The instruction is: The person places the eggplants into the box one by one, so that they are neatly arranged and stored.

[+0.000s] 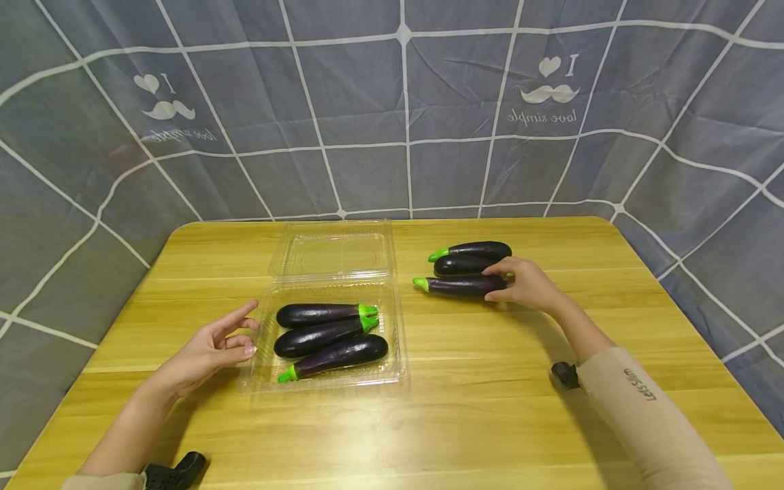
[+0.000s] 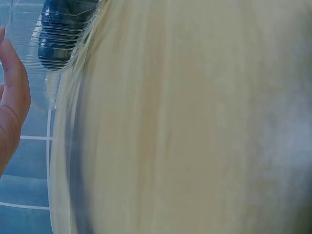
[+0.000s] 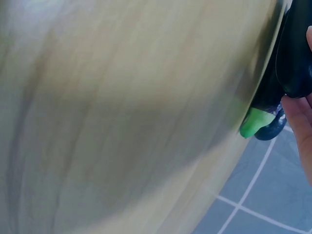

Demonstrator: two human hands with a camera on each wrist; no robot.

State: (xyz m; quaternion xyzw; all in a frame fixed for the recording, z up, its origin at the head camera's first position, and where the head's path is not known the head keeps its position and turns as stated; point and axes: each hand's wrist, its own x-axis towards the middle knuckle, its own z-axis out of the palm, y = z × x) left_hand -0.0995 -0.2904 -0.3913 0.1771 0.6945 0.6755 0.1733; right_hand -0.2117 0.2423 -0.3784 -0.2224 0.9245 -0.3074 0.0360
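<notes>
In the head view my right hand [image 1: 522, 284] holds the right end of the nearest eggplant [image 1: 462, 286], thumb on the near side and fingers on the far side. Its green stem points left. Two more eggplants, a middle one [image 1: 461, 265] and a back one [image 1: 480, 250], lie just behind it. My left hand [image 1: 211, 347] hovers at the left rim of a clear plastic clamshell box [image 1: 392, 306], its fingers loosely spread and holding nothing. Inside the box lie a back eggplant [image 1: 315, 314], a middle eggplant [image 1: 315, 339] and a front eggplant [image 1: 343, 355], the front one with its stem to the left.
The box's lid [image 1: 333, 252] is folded back flat on the wooden table [image 1: 478, 408]. A grey checked cloth [image 1: 361, 95] hangs behind the table and along both sides. Black wrist mounts, left [image 1: 175, 471] and right [image 1: 565, 374], stick out from the sleeves.
</notes>
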